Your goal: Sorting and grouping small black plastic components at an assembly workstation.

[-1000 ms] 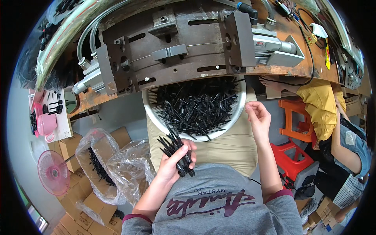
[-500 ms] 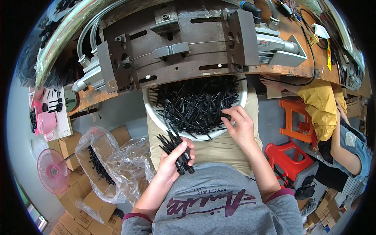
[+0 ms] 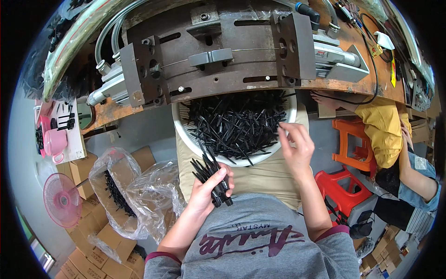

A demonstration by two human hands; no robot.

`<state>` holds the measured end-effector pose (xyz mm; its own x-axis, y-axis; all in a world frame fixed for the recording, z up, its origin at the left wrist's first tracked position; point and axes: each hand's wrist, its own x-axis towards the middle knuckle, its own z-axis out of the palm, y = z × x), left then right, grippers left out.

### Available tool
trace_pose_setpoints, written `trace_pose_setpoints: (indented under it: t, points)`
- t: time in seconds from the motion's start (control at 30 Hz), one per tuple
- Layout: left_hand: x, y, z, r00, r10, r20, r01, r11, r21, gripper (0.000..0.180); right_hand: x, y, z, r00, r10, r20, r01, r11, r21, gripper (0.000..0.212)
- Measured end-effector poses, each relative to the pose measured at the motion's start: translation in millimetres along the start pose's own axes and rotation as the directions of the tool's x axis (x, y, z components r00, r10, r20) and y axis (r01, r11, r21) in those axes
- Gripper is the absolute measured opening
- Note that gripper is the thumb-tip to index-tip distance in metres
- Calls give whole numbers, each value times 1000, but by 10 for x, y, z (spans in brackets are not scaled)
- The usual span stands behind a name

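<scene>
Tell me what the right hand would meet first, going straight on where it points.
The right hand would probably meet the black parts in the white basket; depth is unclear.

The far rim of the white basket point(image 3: 184, 135) is hidden under the near edge of the surface point(image 3: 106, 111), along with part of the heap of black pieces point(image 3: 237, 123). In the left hand point(image 3: 210, 188), fingers cover part of the bunch point(image 3: 206, 169); its count cannot be told. The right hand point(image 3: 298, 151), by the basket's right rim, is slightly blurred; whether it pinches a piece is unclear. The view's top edge crops the brown metal fixture point(image 3: 223, 76).
</scene>
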<state>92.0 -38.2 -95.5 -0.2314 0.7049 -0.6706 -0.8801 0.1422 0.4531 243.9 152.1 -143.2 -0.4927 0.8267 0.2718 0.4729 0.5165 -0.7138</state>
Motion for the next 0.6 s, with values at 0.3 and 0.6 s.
trace_pose_setpoints:
  t: [0.3,0.6]
  points:
    - [22,-4,30,996,50,-70,-43,995,93,20,119,-91,-377,833,438,339,-540,505,674,15]
    - [20,22,132,999,-15,52,8,989,144,40,162,-369,-470,792,278,543,-610,363,704,16]
